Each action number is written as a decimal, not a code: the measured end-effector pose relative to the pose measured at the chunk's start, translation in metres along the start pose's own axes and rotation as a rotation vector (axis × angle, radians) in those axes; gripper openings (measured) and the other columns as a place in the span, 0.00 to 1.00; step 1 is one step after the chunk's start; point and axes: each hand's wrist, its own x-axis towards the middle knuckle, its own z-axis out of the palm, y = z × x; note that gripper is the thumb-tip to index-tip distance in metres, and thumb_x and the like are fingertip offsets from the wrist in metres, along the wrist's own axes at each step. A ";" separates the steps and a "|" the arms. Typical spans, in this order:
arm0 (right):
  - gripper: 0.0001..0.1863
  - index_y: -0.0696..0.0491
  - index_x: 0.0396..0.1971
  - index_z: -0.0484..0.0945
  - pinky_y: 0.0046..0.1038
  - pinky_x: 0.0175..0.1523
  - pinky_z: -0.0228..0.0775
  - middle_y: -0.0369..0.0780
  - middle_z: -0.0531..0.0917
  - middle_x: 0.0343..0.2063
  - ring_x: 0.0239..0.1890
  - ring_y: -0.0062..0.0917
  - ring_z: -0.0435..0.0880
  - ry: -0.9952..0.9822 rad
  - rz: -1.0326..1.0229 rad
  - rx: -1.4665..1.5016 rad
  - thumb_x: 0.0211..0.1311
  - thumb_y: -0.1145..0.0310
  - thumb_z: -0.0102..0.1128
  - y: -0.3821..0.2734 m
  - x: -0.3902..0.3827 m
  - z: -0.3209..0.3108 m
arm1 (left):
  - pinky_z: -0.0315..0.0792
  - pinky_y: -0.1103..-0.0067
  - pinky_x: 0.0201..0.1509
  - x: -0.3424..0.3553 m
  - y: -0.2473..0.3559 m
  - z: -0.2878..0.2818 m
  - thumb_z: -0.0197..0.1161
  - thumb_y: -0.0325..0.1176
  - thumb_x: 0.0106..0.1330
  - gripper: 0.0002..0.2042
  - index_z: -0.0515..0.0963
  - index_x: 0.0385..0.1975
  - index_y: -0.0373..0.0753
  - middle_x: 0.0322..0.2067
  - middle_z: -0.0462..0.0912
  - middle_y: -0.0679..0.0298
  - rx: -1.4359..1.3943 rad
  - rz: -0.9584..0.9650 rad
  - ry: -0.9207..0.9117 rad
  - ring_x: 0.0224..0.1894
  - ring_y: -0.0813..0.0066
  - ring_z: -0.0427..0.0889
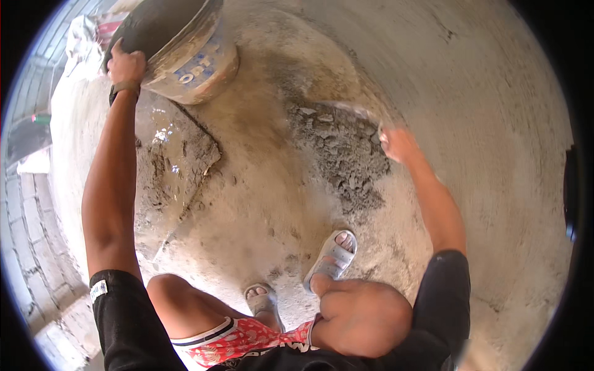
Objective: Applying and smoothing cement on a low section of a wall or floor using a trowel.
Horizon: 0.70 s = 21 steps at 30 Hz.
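My left hand [127,65] is closed on the rim of a large, mortar-stained bucket [192,77] at the upper left. The bucket is tipped, and its mouth leans toward the upper left. At the right, my right hand [399,145] is closed on what looks like a trowel, its pale blade [352,110] smeared by motion. That blade is at the upper edge of a heap of crumbly grey mortar [343,154]. Most of the trowel's handle is hidden in my fist.
A damp patch of mortar [170,161] with a dark ridge lies below the bucket. A plastered surface [489,123] curves round the right side. Blocks [37,229] line the far left, near a whitish sack [83,40]. My sandalled feet [334,253] stand below the heap.
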 end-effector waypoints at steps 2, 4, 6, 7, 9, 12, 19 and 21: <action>0.13 0.52 0.37 0.74 0.40 0.41 0.71 0.49 0.79 0.32 0.35 0.42 0.79 0.018 -0.067 -0.021 0.51 0.64 0.52 -0.004 -0.008 -0.002 | 0.61 0.65 0.56 0.002 0.004 0.002 0.52 0.40 0.49 0.29 0.62 0.56 0.48 0.46 0.71 0.43 0.046 0.133 0.020 0.51 0.49 0.68; 0.13 0.52 0.36 0.74 0.40 0.41 0.71 0.49 0.79 0.32 0.35 0.41 0.79 0.018 0.063 0.052 0.51 0.63 0.52 -0.006 -0.015 -0.029 | 0.62 0.64 0.56 -0.005 0.016 -0.003 0.52 0.41 0.49 0.29 0.62 0.56 0.48 0.46 0.71 0.43 0.023 0.101 0.007 0.51 0.48 0.68; 0.13 0.53 0.37 0.74 0.40 0.40 0.71 0.50 0.79 0.31 0.34 0.42 0.79 0.165 0.143 0.043 0.52 0.63 0.51 -0.031 0.002 -0.042 | 0.62 0.63 0.55 -0.007 0.015 -0.007 0.53 0.41 0.49 0.29 0.62 0.56 0.48 0.46 0.71 0.43 0.010 0.086 0.000 0.51 0.48 0.68; 0.14 0.53 0.38 0.73 0.40 0.40 0.71 0.50 0.79 0.31 0.33 0.43 0.79 0.329 0.229 0.033 0.52 0.64 0.51 -0.049 0.015 -0.050 | 0.62 0.63 0.55 -0.006 0.010 -0.009 0.52 0.41 0.49 0.30 0.62 0.57 0.48 0.47 0.71 0.44 0.019 0.060 0.001 0.52 0.48 0.68; 0.14 0.55 0.38 0.73 0.41 0.40 0.71 0.51 0.79 0.30 0.32 0.44 0.79 0.294 0.273 0.283 0.53 0.64 0.51 -0.093 0.037 -0.063 | 0.61 0.62 0.56 -0.009 0.009 -0.010 0.52 0.41 0.48 0.30 0.61 0.57 0.50 0.49 0.69 0.46 -0.025 -0.018 -0.005 0.53 0.46 0.67; 0.15 0.58 0.39 0.71 0.38 0.33 0.72 0.48 0.78 0.24 0.25 0.39 0.79 0.268 -0.044 0.913 0.57 0.63 0.50 -0.121 0.103 -0.003 | 0.61 0.62 0.57 -0.006 0.016 -0.004 0.53 0.40 0.48 0.30 0.61 0.57 0.51 0.49 0.69 0.45 -0.003 -0.026 -0.014 0.53 0.47 0.66; 0.10 0.51 0.26 0.64 0.31 0.22 0.66 0.36 0.67 0.19 0.15 0.28 0.68 -0.242 0.314 2.223 0.60 0.61 0.48 -0.305 0.176 -0.008 | 0.62 0.67 0.56 -0.010 0.018 -0.016 0.52 0.36 0.47 0.30 0.62 0.56 0.46 0.47 0.71 0.46 0.021 0.003 -0.060 0.52 0.52 0.68; 0.10 0.52 0.27 0.65 0.30 0.21 0.64 0.35 0.65 0.18 0.13 0.27 0.65 -0.197 0.315 2.342 0.62 0.61 0.45 -0.322 0.163 -0.010 | 0.61 0.68 0.57 -0.007 0.013 -0.022 0.51 0.35 0.47 0.30 0.62 0.56 0.45 0.47 0.71 0.46 0.070 -0.042 -0.069 0.51 0.52 0.69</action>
